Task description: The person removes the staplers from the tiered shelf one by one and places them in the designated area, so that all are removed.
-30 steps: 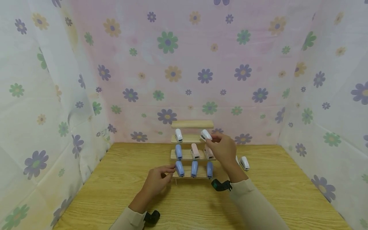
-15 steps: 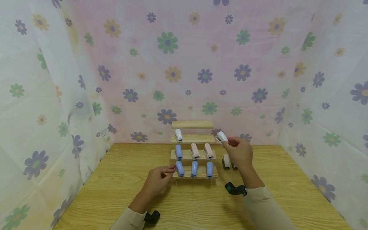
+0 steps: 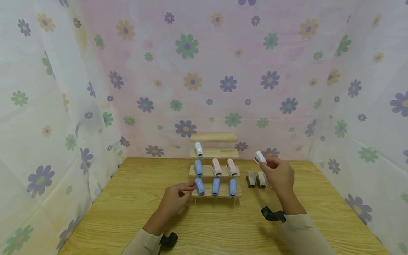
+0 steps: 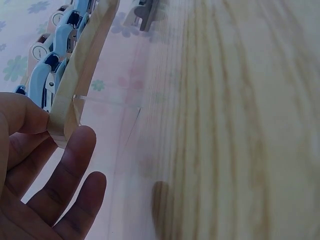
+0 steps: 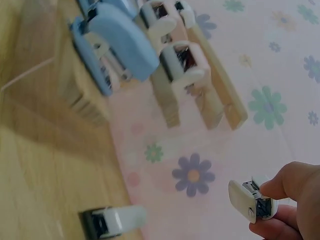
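In the head view my right hand [image 3: 279, 174] pinches a white mini stapler [image 3: 259, 157], raised right of the tiered wooden stand [image 3: 214, 137]. The right wrist view shows this white stapler [image 5: 247, 202] between thumb and fingers. My left hand [image 3: 173, 202] holds the left end of the stand's lowest board; in the left wrist view, thumb and finger grip the board end [image 4: 59, 122]. Blue staplers [image 3: 215, 186] line the lowest tier. Above them sit one blue stapler [image 3: 198, 168] and two pink staplers [image 3: 216, 166]. A white stapler [image 3: 198, 149] stands on the third tier's left.
Two grey staplers [image 3: 251, 179] stand on the wooden table [image 3: 137, 212] right of the stand. Something thin and pale beside them is mostly hidden by my right hand. Flowered cloth [image 3: 204, 71] rises behind and at both sides.
My right hand has moved right, away from the third tier, carrying the white stapler. The grey staplers and the right pink stapler have come into fuller view. My left hand stays put.
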Tool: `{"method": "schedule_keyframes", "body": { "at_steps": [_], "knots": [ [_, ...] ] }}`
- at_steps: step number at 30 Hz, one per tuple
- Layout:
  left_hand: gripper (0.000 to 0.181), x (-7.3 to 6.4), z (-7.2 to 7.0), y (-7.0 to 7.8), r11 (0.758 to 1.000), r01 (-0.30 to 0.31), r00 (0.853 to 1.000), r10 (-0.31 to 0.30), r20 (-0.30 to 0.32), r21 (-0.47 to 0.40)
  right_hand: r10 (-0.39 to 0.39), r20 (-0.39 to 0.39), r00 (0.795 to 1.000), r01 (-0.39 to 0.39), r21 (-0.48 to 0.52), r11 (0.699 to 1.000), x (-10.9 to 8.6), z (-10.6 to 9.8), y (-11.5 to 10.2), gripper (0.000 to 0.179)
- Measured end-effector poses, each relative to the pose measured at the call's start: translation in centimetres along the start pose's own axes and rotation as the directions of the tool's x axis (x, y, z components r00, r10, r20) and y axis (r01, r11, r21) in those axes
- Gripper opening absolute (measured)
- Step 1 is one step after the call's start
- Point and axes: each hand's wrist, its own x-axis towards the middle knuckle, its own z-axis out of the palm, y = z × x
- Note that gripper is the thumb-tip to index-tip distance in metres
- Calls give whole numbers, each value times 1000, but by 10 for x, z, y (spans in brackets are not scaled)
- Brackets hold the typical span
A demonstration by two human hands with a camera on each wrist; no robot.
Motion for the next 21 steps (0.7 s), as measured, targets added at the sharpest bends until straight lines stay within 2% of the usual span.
{"method": "schedule_keyframes", "body": {
  "at_steps": [9, 18, 21],
  "knots": [
    [22, 1, 1, -1, 1000, -6, 1000, 6, 1, 3, 70, -4, 998, -70, -67, 995, -2, -14, 24, 43],
    [22, 1, 1, 0, 1000, 18, 1000, -18, 5, 3, 104, -21, 994, -105, -107, 989, -2, -22, 49, 45],
    [22, 0, 0, 1, 1000, 20, 1000, -20, 8, 4, 141, -20, 990, -142, -115, 983, -3, -24, 56, 46]
  ]
}}
